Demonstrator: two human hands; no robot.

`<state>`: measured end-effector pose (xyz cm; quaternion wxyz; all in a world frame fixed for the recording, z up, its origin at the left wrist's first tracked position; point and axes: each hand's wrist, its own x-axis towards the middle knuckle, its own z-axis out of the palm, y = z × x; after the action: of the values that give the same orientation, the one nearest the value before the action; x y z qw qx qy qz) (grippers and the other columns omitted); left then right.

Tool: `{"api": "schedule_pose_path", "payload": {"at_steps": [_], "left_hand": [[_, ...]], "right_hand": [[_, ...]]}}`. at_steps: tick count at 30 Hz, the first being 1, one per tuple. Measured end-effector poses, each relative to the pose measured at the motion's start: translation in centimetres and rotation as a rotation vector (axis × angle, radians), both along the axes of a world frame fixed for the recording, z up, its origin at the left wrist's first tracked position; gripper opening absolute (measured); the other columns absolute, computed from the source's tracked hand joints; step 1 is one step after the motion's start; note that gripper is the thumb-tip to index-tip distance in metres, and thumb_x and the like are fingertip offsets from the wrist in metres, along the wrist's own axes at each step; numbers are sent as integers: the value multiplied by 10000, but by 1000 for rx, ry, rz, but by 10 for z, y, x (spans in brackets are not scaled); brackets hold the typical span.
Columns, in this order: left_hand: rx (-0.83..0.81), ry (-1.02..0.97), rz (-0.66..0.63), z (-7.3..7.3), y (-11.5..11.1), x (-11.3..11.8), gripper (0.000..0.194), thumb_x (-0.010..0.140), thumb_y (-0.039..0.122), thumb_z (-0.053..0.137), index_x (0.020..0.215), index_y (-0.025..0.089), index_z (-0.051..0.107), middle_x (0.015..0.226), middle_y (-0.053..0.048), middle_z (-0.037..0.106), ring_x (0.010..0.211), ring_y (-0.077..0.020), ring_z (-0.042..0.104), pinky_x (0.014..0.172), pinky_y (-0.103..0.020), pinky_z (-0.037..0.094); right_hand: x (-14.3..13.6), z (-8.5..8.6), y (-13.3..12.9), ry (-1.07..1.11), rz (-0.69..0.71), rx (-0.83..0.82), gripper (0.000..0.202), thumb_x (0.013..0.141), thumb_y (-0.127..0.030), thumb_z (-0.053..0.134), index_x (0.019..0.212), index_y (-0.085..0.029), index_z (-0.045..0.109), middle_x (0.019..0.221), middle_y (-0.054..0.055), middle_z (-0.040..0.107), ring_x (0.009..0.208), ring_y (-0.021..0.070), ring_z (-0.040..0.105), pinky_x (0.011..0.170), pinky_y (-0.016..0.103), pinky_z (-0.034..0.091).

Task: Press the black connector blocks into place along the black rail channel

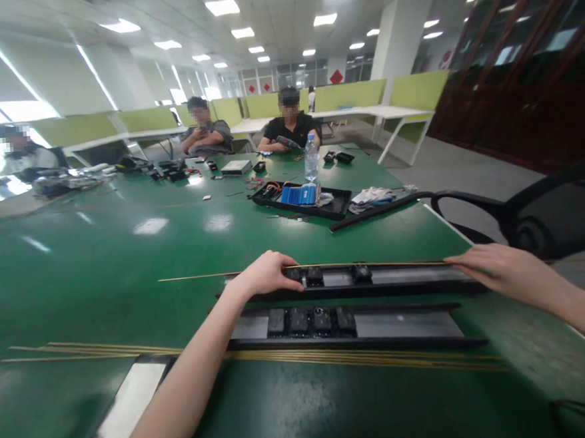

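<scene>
Nearest, a loose bundle of thin rods [362, 359] lies beside the near channel [405, 324], which holds four dark blocks [300, 321]. Just beyond, the long rod [390, 263] runs along the far edge of the far channel [411, 276]. The right hand [499, 271] pinches its right end, fingertips nearly closed. The left hand [269, 274] is half open at the rod and a block (whether it grips either, I cannot tell). Farther off sit a black tray [339, 204] and a bottle [311, 161], then a seated person [291, 126].
</scene>
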<state>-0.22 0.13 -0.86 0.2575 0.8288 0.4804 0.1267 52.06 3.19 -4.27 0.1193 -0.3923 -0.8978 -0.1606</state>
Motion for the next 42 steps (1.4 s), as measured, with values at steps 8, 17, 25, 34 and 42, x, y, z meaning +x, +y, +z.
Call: {"api": "schedule_pose_path", "payload": {"at_steps": [8, 17, 25, 34, 42], "left_hand": [[44, 6, 14, -3, 0, -1, 447, 689, 513, 773, 1010, 204, 787, 848, -23, 770, 745, -187, 665, 650, -251, 425], [32, -18, 6, -2, -1, -3, 459, 696, 499, 770, 1043, 199, 778, 906, -26, 777, 779, -192, 670, 689, -251, 441], [31, -25, 7, -3, 0, -2, 464, 688, 506, 770, 1029, 193, 783, 855, -27, 766, 746, -194, 656, 662, -261, 433], [6, -19, 17, -2, -1, -1, 460, 684, 497, 771, 1025, 188, 784, 857, -30, 764, 755, -196, 655, 659, -256, 429], [17, -17, 10, -3, 0, -2, 494, 694, 519, 760, 1064, 191, 773, 924, -49, 776, 804, -210, 669, 715, -260, 450]], "right_hand": [[4, 0, 2, 12, 30, 12, 349, 967, -379, 446, 1065, -232, 746, 954, 79, 743, 841, 225, 684, 732, 338, 527], [9, 0, 1, 40, -29, -17, 448, 965, -490, 389, 1030, -234, 751, 929, 82, 735, 828, 236, 693, 696, 353, 552], [20, -1, 2, 4, -96, -55, 409, 955, -426, 401, 1062, -244, 751, 986, 97, 719, 866, 243, 679, 728, 359, 541], [31, -2, 6, 6, -136, -90, 406, 945, -416, 406, 1055, -251, 761, 1006, 101, 708, 863, 239, 676, 719, 346, 530], [43, -4, 8, 37, -152, -92, 421, 934, -445, 407, 1047, -250, 762, 995, 98, 706, 859, 238, 679, 717, 352, 539]]}}
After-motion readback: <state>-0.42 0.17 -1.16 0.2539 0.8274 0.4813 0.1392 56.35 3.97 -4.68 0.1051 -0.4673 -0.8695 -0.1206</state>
